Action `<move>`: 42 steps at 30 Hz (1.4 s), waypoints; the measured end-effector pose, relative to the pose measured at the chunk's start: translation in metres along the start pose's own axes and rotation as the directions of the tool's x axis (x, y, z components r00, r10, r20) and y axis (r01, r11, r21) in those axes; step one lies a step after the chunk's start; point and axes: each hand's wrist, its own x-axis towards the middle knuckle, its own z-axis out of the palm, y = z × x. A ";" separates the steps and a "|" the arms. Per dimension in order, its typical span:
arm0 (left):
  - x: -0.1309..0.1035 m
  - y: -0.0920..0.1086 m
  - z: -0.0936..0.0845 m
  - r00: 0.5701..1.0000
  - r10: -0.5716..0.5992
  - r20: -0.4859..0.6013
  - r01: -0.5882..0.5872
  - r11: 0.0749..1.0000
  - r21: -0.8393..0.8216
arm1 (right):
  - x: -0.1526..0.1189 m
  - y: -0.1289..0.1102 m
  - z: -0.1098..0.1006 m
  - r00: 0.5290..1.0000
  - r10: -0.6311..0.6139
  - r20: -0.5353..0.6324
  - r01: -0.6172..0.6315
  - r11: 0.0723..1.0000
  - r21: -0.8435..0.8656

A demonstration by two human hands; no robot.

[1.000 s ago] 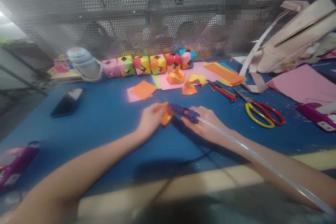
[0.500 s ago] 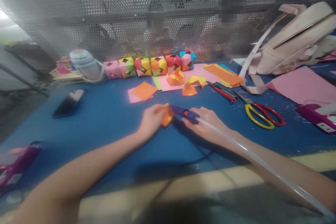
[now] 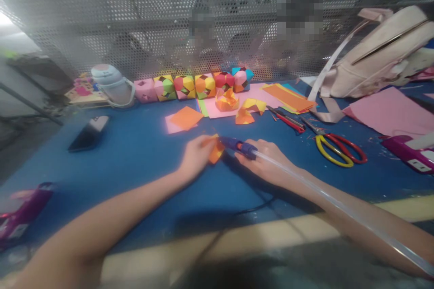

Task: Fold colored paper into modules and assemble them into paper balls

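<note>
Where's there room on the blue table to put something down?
There's a big gap between the phone and the left hand, and a smaller one between the right hand and the scissors. It's crowded along the back, with the paper balls, orange strips and backpack.

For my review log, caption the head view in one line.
Left hand pinches a folded orange paper piece; right hand points a blue glue gun at it, over a blue table.
</note>
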 end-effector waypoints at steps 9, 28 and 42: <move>0.001 -0.001 0.000 1.000 0.016 0.010 -0.016 1.000 -0.003 | 0.001 -0.002 -0.002 1.000 0.011 0.017 -0.011 1.000 -0.016; 0.000 -0.002 0.000 1.000 0.006 -0.005 -0.006 1.000 -0.026 | -0.002 0.005 -0.001 0.998 0.038 -0.042 -0.036 0.998 0.055; 0.006 -0.007 0.000 0.993 -0.108 0.039 0.114 0.950 -0.289 | 0.008 0.003 -0.018 0.974 0.224 0.010 -0.199 0.844 0.497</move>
